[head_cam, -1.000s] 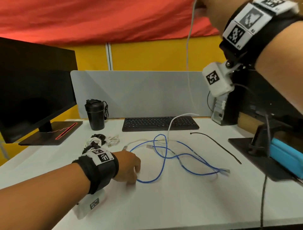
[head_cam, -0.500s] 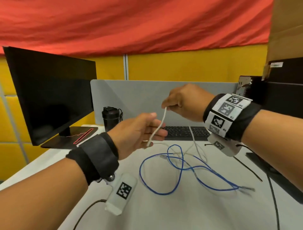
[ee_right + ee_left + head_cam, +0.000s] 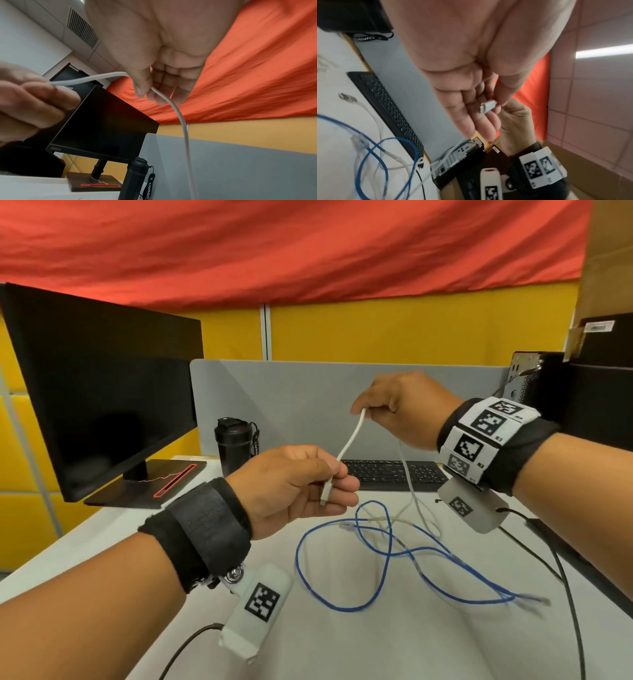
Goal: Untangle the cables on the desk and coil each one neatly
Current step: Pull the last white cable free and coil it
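1. Plug end of the white cable (image 3: 348, 444) sits pinched between thumb and fingers of my left hand (image 3: 294, 487); the connector (image 3: 488, 107) pokes out below the thumb, bare tip showing.
2. Right hand (image 3: 400, 409), up at 1 o'clock from the left, has thumb and curled fingers closed on the same cable. A short span runs between the two hands, slightly slack.
3. Past the right hand, the cable drops to the surface (image 3: 394, 642) and trails into the heap at 6 o'clock below that hand, in front of the keyboard (image 3: 390, 474).
4. Blue cable (image 3: 383, 559) lies looped on the surface, crossing itself and a thin pale lead. Whether my white tail passes under a blue loop I cannot tell from here.
5. Step in hand, as I read it: starting the first coil turn on the white cable, its far length not yet clear of the tangle.
6. Doing it well: keep the left pinch fixed as anchor; let the cable slide through the right fingers rather than dragging it.
7. Draw upward, slowly. If the blue loops lift too, stop and free the crossing, or a knot may tighten.
8. Lay even turns into the left palm, rolling the cable slightly to avoid kinks.
9. Black bottle (image 3: 234, 445) stands at 11 o'clock, well apart.
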`<action>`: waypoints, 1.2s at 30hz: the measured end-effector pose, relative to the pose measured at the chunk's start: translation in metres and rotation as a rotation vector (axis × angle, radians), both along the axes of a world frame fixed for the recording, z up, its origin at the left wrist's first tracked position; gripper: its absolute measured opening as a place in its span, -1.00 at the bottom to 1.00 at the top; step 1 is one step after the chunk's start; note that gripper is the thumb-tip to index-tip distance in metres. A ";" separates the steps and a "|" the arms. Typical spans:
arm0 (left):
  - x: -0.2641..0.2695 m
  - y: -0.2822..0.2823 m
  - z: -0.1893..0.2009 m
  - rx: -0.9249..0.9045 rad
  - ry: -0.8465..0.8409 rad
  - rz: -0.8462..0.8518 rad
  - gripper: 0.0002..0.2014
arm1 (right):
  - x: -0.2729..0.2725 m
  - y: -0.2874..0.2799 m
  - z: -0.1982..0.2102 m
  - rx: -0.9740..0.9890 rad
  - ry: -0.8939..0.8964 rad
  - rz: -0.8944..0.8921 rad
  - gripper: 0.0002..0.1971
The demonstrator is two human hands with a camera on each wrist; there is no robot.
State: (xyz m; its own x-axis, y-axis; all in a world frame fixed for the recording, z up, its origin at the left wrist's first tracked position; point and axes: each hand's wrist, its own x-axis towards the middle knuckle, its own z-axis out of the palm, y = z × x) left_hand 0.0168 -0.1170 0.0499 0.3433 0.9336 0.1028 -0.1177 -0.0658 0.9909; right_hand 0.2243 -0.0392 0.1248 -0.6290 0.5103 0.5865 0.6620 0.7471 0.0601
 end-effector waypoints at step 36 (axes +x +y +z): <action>0.004 0.034 0.098 -0.180 -0.076 0.212 -0.73 | -0.002 -0.077 -0.012 -0.901 -0.123 0.131 -0.72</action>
